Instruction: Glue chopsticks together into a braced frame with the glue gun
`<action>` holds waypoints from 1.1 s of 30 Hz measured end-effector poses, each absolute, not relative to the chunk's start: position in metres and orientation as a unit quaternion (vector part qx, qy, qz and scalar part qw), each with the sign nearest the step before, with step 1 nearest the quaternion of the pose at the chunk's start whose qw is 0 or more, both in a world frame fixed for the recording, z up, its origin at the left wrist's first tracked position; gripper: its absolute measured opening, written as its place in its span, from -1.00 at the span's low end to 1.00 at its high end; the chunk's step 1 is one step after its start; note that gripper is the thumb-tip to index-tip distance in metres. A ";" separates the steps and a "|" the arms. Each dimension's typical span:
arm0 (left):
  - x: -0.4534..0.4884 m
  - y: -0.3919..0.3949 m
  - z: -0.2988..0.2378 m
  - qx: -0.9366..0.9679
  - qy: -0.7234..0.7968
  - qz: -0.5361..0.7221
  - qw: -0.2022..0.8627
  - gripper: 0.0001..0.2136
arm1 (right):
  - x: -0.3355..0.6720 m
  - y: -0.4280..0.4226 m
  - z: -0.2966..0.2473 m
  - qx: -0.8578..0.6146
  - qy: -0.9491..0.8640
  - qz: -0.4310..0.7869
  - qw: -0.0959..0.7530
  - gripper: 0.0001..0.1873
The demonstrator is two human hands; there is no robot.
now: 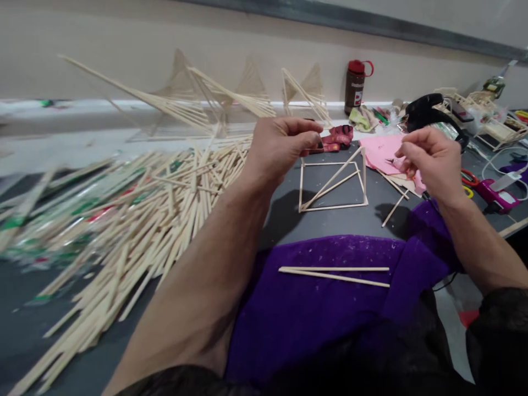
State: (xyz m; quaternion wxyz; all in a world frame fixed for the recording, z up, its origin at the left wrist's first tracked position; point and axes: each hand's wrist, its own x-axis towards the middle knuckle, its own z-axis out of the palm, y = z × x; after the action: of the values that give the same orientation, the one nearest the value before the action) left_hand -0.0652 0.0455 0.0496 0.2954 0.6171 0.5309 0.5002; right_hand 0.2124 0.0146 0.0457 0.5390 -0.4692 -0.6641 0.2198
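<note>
My left hand (284, 140) is raised above the table, thumb and fingertips pinched together; whatever may be between them is hidden. My right hand (433, 159) is also closed in a pinch, over the pink paper (381, 147), with a small pointed metal tip showing by its fingertips. I cannot make out what it belongs to. Between and below the hands stands a frame of thin wooden sticks (334, 208), a rectangle with slanting sticks joined at one corner. Nearer me, two sticks (334, 269) meeting at their left ends lie on a purple cloth (330, 330).
A large pile of loose sticks (165, 220) and plastic packets covers the left. Twisted stick models (239, 93) stand along the wall. A dark bottle (355, 88) with red lid, a red strap (336, 140), a magenta device (497, 195) and scissors (468, 179) are behind or right.
</note>
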 end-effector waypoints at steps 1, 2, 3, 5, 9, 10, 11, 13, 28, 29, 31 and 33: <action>-0.066 0.047 0.048 0.622 0.535 0.488 0.297 -0.80 | 0.216 0.012 0.048 -0.471 -0.664 0.213 0.540 -0.82; -0.067 0.050 0.045 0.629 0.539 0.470 0.304 -0.79 | 0.220 0.010 0.049 -0.470 -0.665 0.209 0.541 -0.84; -0.067 0.052 0.041 0.637 0.542 0.448 0.316 -0.80 | 0.222 0.009 0.049 -0.468 -0.668 0.205 0.542 -0.86; -0.066 0.059 0.032 0.653 0.547 0.393 0.346 -0.83 | 0.226 0.007 0.047 -0.464 -0.678 0.198 0.535 -0.90; -0.061 0.074 0.018 0.686 0.553 0.299 0.365 -0.94 | 0.230 0.006 0.039 -0.474 -0.692 0.201 0.506 -0.86; -0.059 0.077 0.017 0.695 0.554 0.283 0.361 -0.95 | 0.231 0.006 0.037 -0.477 -0.692 0.203 0.503 -0.86; -0.056 0.079 0.017 0.703 0.555 0.268 0.355 -0.94 | 0.232 0.006 0.036 -0.479 -0.690 0.205 0.502 -0.85; -0.050 0.084 0.017 0.720 0.559 0.231 0.340 -0.88 | 0.233 0.005 0.034 -0.482 -0.688 0.208 0.501 -0.87; -0.022 0.100 0.000 0.753 0.574 0.144 0.289 -0.79 | 0.240 0.006 0.013 -0.495 -0.684 0.226 0.486 -0.80; -0.021 0.098 0.002 0.749 0.577 0.147 0.290 -0.79 | 0.240 0.006 0.013 -0.497 -0.683 0.225 0.485 -0.79; -0.020 0.095 0.005 0.747 0.581 0.146 0.288 -0.80 | 0.239 0.006 0.013 -0.500 -0.685 0.225 0.480 -0.78; -0.022 0.092 0.008 0.738 0.587 0.149 0.296 -0.82 | 0.238 0.005 0.014 -0.498 -0.690 0.220 0.477 -0.79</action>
State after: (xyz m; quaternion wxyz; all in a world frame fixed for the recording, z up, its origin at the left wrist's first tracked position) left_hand -0.0219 0.0925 0.0082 0.2964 0.7384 0.5871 0.1492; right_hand 0.2385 0.0052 0.0137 0.4770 -0.4978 -0.6901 0.2200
